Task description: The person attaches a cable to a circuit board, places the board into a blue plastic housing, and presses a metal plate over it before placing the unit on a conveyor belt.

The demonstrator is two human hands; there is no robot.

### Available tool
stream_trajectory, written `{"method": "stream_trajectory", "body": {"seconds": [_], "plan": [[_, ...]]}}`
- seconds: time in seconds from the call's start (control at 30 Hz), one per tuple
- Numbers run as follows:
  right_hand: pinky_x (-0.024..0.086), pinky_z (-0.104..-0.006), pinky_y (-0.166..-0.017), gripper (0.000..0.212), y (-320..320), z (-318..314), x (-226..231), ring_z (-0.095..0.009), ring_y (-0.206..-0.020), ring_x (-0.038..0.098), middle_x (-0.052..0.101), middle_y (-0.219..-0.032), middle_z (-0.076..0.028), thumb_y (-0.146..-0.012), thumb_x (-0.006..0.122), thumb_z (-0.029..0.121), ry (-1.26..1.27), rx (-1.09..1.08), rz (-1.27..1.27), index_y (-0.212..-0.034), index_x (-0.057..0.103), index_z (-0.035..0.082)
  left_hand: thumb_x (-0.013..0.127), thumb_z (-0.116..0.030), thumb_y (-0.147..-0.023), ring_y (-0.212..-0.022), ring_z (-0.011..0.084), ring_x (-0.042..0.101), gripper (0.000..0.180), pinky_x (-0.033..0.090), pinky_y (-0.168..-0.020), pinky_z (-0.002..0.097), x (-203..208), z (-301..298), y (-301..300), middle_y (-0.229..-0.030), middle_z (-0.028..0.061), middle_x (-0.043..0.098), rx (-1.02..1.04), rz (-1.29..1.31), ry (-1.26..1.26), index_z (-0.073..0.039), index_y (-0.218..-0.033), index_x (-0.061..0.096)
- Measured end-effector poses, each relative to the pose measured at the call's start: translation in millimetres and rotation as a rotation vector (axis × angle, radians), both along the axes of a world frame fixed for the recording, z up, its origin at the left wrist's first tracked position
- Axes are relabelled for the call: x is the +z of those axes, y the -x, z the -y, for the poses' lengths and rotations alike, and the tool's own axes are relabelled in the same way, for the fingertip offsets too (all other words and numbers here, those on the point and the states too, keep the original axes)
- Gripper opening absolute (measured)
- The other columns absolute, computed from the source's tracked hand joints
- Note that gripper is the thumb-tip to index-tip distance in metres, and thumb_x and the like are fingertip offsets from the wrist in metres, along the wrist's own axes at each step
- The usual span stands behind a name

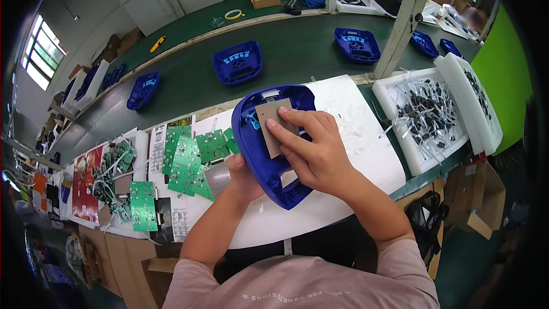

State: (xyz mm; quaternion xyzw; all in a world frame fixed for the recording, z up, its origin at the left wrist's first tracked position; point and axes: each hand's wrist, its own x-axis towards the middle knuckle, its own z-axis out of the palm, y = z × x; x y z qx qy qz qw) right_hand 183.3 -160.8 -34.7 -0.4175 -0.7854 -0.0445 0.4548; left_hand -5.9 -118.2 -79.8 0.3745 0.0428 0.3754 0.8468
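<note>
The left hand (243, 180) is curled round the near-left rim of a blue housing (260, 163), apparently bearing its weight and keeping it tilted with its hollow side toward the person. The right hand (317, 146) reaches over the opposite side, fingers loosely spread and not wrapped round anything, its fingertips resting on a grey-brown panel (274, 131) inside the housing, probably to steady or seat it; whether its lower fingers also touch the rim cannot be told. Just beyond those fingertips, a white connector (270, 95) with wires sits at the panel's far end. Green circuit boards (186, 160) lie left of the left hand and a foam tray (423, 166) of cabled parts stands right of the right hand, each presumably placed for easy reach. A white sheet (372, 163) beneath the hands likely protects the parts.
</note>
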Motion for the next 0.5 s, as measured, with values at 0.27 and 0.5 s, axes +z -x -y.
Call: {"method": "stream_trajectory", "body": {"seconds": [0.27, 0.5], "plan": [[0.037, -0.0501, -0.104, 0.044, 3, -2, -12, -0.028, -0.115, 0.061, 0.063, -0.13, -0.012, -0.088, 0.071, 0.015, 0.059, -0.153, -0.012, -0.132, 0.07, 0.013, 0.063, -0.058, -0.09, -0.138, 0.0303, 0.053, 0.091, 0.047, -0.114, 0.0542, 2, 6, -4, -0.153, 0.0128, 0.047, -0.062, 0.015, 0.093, -0.011, -0.16, 0.03], [0.026, -0.0586, -0.115, 0.043, -9, -5, -6, -0.032, -0.123, 0.057, 0.061, -0.128, -0.012, -0.086, 0.07, 0.015, -0.011, -0.332, -0.016, -0.128, 0.07, 0.011, 0.055, -0.036, -0.092, -0.118, 0.0285, 0.067, 0.058, 0.055, -0.103, 0.0525, 34, -14, -31, -0.13, 0.0127, 0.066, 0.206, -0.474, 0.104, -0.006, -0.142, 0.052]]}}
